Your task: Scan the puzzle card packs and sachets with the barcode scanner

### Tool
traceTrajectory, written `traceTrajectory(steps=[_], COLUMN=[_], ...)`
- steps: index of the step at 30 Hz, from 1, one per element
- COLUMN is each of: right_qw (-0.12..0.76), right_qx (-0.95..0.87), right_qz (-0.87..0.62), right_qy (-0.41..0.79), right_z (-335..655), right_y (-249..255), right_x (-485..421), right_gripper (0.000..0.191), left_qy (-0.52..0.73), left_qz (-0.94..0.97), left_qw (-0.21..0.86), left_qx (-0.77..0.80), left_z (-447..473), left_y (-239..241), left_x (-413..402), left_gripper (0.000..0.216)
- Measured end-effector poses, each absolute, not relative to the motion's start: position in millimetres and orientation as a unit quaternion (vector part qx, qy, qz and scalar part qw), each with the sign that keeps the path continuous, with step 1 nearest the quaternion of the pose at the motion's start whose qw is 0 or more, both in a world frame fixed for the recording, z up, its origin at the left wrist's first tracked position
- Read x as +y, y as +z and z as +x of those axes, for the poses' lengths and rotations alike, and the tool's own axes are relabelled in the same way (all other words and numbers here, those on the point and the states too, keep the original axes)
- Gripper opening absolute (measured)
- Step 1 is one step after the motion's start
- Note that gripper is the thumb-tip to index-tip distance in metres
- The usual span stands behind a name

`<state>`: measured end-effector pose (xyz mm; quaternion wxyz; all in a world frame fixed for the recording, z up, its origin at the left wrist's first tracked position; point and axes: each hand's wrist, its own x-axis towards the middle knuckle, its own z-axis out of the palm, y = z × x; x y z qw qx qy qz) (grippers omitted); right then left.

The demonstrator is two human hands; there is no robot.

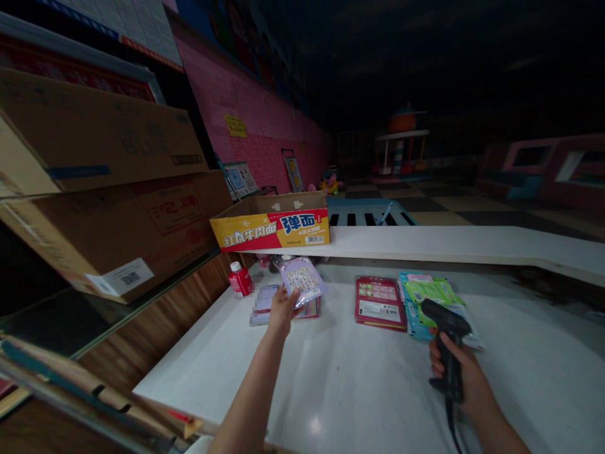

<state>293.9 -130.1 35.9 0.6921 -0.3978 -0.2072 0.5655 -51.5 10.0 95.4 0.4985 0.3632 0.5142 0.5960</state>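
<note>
My left hand (282,310) pinches a flat, purple-edged packet (302,279) whose face is covered in small pictures, perhaps stickers. It is tilted above a low stack of flat packets (265,301) on the white counter (326,378). In my right hand (460,366) is a black barcode scanner (451,334), gripped by its handle with the cord hanging down. Beyond the scanner lies a pile of green and blue packets (423,293), partly covered by it. Left of that pile rests a stack of dark red packets (380,302) with a white label.
A red bottle with a white cap (240,279) stands at the counter's left rear. An open yellow-and-red noodle carton (278,230) sits on the raised white ledge (425,244). Large cardboard boxes (118,233) are stacked on the left. A pink brick wall (269,157) runs behind.
</note>
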Motion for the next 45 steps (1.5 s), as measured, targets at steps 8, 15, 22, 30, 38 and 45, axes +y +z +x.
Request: traceTrajectory(steps=[8, 15, 22, 30, 38, 45], right_qw=[0.689, 0.67, 0.643, 0.615, 0.577, 0.569], right_qx=[-0.22, -0.266, -0.317, -0.355, -0.388, -0.386], right_qz=[-0.407, -0.414, -0.419, -0.424, -0.449, -0.461], right_qy=[0.557, 0.556, 0.557, 0.563, 0.562, 0.561], right_z=[293.2, 286.1, 278.2, 273.4, 268.3, 267.3], right_y=[37.2, 33.5, 39.7, 44.3, 46.8, 47.7], right_x=[-128.9, -129.4, -133.4, -141.1, -144.2, -145.8], right_gripper=[0.043, 0.044, 0.043, 0.049, 0.046, 0.045], left_qy=[0.617, 0.634, 0.644, 0.662, 0.671, 0.663], left_qz=[0.451, 0.431, 0.43, 0.399, 0.401, 0.394], left_qw=[0.539, 0.527, 0.522, 0.519, 0.502, 0.506], left_qx=[0.355, 0.367, 0.358, 0.365, 0.37, 0.386], left_z=[20.8, 62.4, 68.6, 66.7, 68.8, 71.0], left_y=[69.4, 32.0, 11.0, 12.1, 11.8, 14.9], left_x=[3.8, 24.5, 25.6, 23.9, 23.4, 23.1], left_gripper=[0.055, 0.046, 0.053, 0.053, 0.045, 0.044])
